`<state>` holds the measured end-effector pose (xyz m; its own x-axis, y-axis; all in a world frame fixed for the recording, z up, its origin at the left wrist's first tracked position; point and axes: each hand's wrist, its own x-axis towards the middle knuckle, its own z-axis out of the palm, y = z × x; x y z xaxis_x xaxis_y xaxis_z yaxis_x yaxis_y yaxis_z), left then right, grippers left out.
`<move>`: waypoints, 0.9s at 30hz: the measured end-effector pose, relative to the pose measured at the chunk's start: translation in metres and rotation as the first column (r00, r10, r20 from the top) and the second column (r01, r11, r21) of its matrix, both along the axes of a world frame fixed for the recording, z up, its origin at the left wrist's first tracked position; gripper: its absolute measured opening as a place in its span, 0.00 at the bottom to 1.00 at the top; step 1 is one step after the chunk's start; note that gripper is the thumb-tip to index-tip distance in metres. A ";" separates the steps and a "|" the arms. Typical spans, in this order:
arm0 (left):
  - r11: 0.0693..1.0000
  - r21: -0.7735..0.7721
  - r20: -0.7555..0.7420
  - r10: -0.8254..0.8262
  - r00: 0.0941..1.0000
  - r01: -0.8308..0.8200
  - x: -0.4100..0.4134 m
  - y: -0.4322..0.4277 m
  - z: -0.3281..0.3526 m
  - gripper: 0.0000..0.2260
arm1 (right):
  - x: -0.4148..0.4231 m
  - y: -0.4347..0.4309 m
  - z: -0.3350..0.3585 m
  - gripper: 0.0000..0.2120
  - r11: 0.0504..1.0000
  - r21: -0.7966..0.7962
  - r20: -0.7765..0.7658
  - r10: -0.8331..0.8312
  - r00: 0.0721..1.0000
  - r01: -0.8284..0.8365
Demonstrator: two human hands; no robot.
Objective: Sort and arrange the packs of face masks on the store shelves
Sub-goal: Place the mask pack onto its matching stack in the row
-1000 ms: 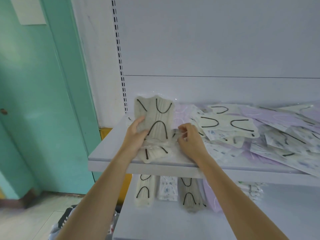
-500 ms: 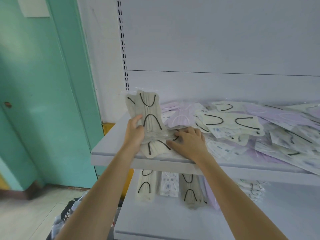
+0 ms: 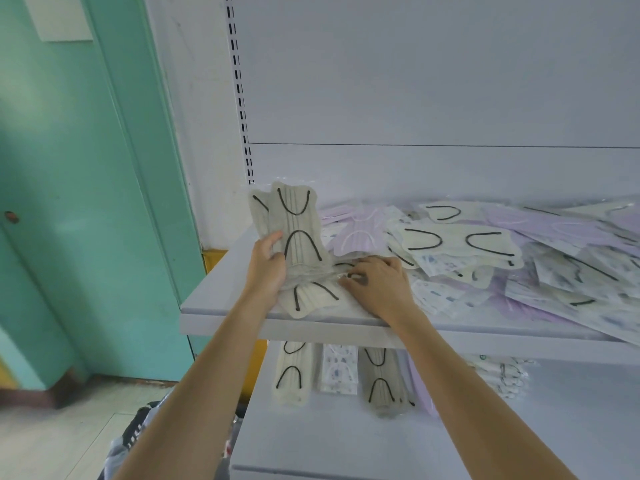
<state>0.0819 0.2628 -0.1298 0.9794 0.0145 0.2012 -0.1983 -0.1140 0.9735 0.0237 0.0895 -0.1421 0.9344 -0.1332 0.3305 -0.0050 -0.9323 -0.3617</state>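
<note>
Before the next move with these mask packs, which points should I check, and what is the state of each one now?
1. Grip of left hand on grey packs: ok, they are held upright.
2. Grip of right hand on cream pack: cannot tell; the hand lies on it.
3. Bare room on shelf at its left end: ok.
4. Pile at the right sorted: not ok; purple, cream and printed packs overlap.
5. Number of grey packs held: cannot tell.
</note>
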 end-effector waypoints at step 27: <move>0.988 -0.029 0.274 -0.137 0.952 0.151 -0.030 -0.004 0.025 0.33 | -0.007 0.009 0.054 0.29 0.769 0.555 0.177 0.264 0.948 -0.318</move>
